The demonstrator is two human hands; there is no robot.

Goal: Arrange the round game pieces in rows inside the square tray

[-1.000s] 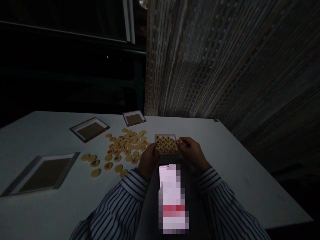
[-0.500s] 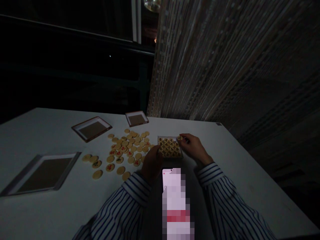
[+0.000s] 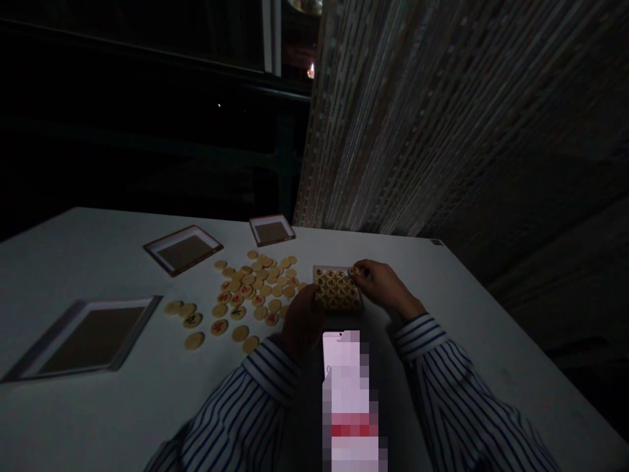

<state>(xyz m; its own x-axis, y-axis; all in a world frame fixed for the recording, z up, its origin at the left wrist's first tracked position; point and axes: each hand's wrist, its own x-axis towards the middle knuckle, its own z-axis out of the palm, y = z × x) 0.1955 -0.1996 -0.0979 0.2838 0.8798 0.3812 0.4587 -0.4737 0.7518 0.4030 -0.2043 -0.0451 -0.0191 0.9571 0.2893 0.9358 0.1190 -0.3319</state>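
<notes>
My right hand [image 3: 386, 286] pinches a round wooden xiangqi piece [image 3: 354, 271] in its fingertips, at the far right corner of a small tray [image 3: 318, 269]. The tray is packed with similar pieces in rows [image 3: 338, 288]. My left hand [image 3: 303, 321] lies dark against the tray's near left corner, and its fingers are hard to make out. To the left, a loose heap of wooden xiangqi pieces [image 3: 255, 285] with red and black characters lies on the white table [image 3: 98, 262].
Several shallow brown-lined trays [image 3: 91, 339] lie left of the heap, with others [image 3: 183, 250] [image 3: 272, 230] at the back. A smartphone [image 3: 344, 373] with a pixelated screen sits below my hands. Striped sleeves cover my forearms. A hanging strand curtain [image 3: 417, 131] rises beyond the table.
The whole view has drifted, shifting the table rightward in the picture. My right hand now brings its piece over the tray's far corner. My left hand has moved further onto the tray's near side.
</notes>
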